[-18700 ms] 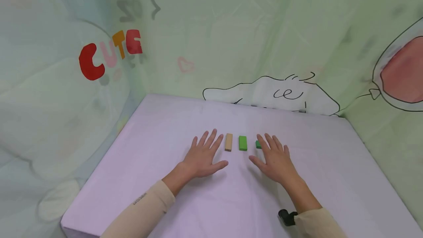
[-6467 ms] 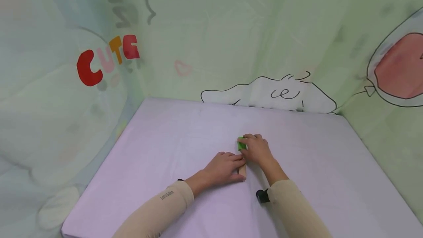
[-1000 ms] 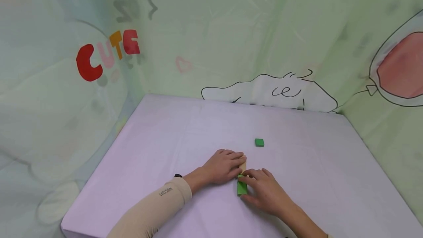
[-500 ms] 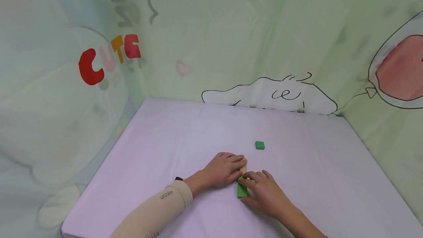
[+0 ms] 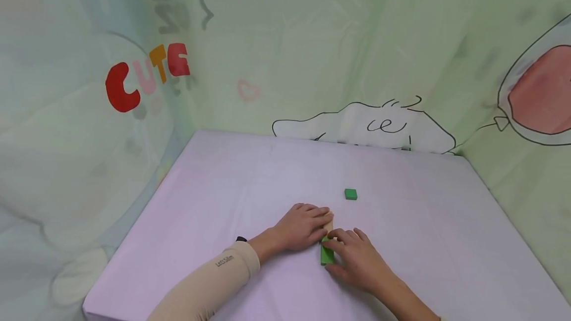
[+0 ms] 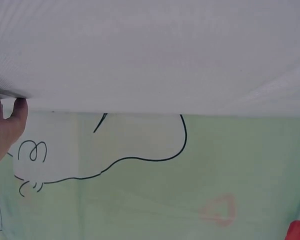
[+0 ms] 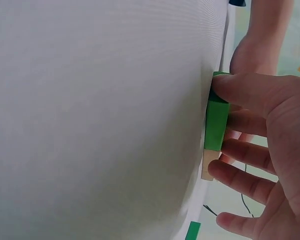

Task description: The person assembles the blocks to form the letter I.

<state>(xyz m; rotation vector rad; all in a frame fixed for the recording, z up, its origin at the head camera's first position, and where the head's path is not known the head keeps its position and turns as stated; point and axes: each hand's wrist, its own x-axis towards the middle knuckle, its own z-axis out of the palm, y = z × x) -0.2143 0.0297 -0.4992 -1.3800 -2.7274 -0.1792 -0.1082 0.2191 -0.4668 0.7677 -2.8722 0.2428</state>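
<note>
On the lilac table (image 5: 250, 172) we see the right hand (image 5: 359, 261), loosely curled, pinching the light green block (image 5: 327, 256), and the left hand (image 5: 300, 227), fingers lightly bent, holding the wooden block (image 5: 329, 227). The light green block abuts the wooden block's near end; to the far right, apart, lies the small dark green block (image 5: 350, 194).

You count three blocks: one light green block (image 5: 327, 255), one wooden block (image 5: 329, 225) at its far end, one small dark green block (image 5: 350, 194) farther beyond and right of it. Two hands at light green block: one left hand (image 5: 301, 227), one right hand (image 5: 359, 261). One table (image 5: 267, 172) beneath it. On backdrop (image 5: 290, 38) beyond it, you get four coloured letters (image 5: 158, 58) (spelling CUTE), one pink heart (image 5: 248, 90), one red balloon (image 5: 546, 93).
</note>
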